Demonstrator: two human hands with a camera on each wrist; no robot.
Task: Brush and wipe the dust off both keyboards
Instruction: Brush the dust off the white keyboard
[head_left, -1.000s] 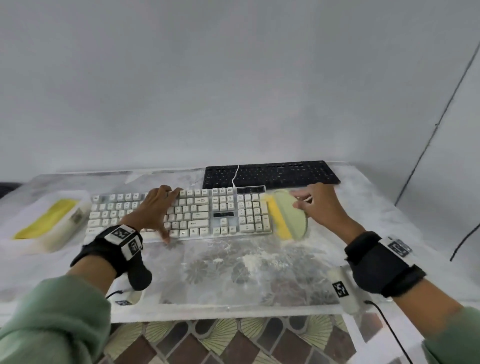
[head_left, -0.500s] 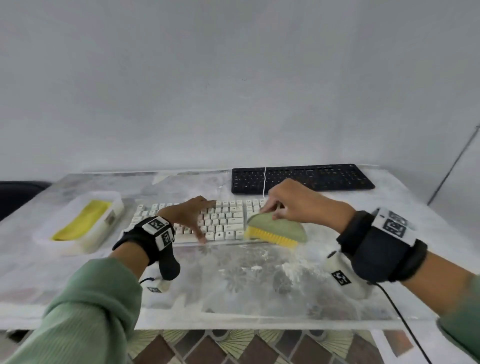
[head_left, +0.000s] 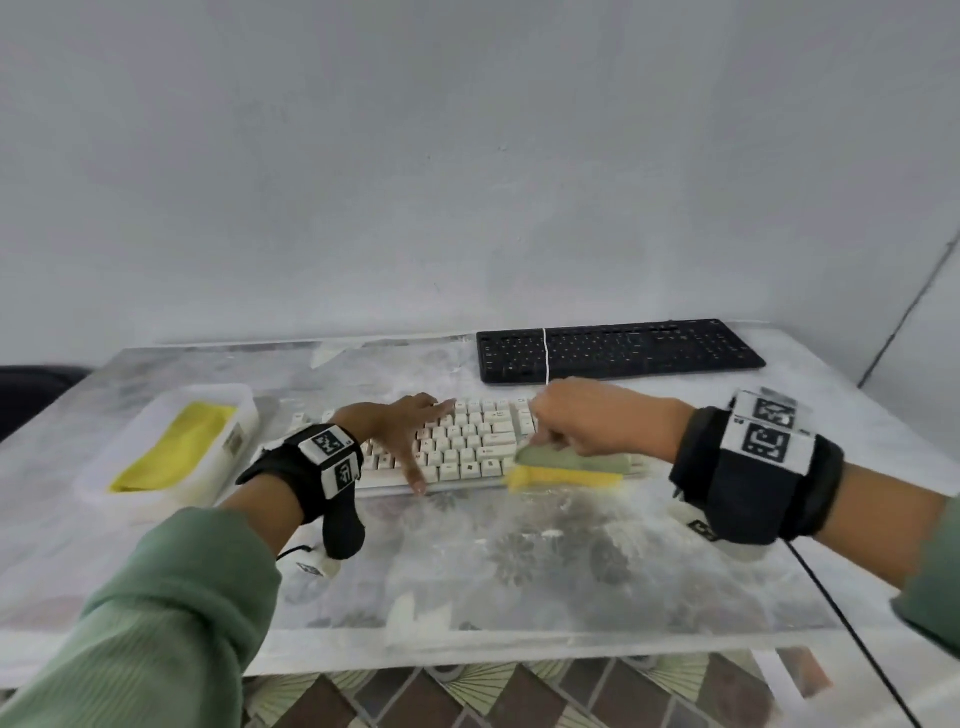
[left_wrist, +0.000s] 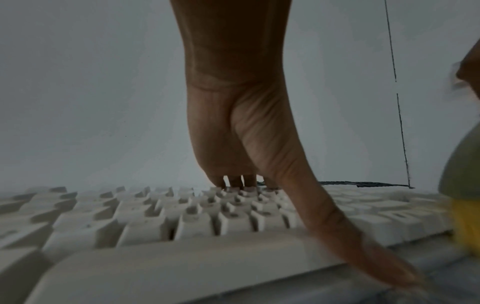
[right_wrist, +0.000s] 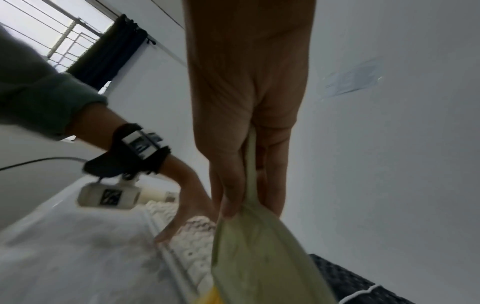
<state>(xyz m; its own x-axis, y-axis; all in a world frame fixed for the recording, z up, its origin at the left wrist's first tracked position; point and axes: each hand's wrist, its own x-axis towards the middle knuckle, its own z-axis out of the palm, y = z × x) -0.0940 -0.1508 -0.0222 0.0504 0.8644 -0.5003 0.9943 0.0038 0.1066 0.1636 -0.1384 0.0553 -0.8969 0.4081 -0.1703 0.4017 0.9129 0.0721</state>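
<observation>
Leftward since before, the right hand (head_left: 587, 423) grips the brush (head_left: 569, 467) at the white keyboard (head_left: 467, 441)'s 4 o'clock (bristles down); the flat left hand (head_left: 400, 423) steadies it.

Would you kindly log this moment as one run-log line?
left hand steadies white keyboard | right hand grips brush | black keyboard untouched

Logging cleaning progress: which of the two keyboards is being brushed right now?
The white keyboard, nearest the person: the right hand holds the brush on it. The black keyboard behind lies untouched.
</observation>
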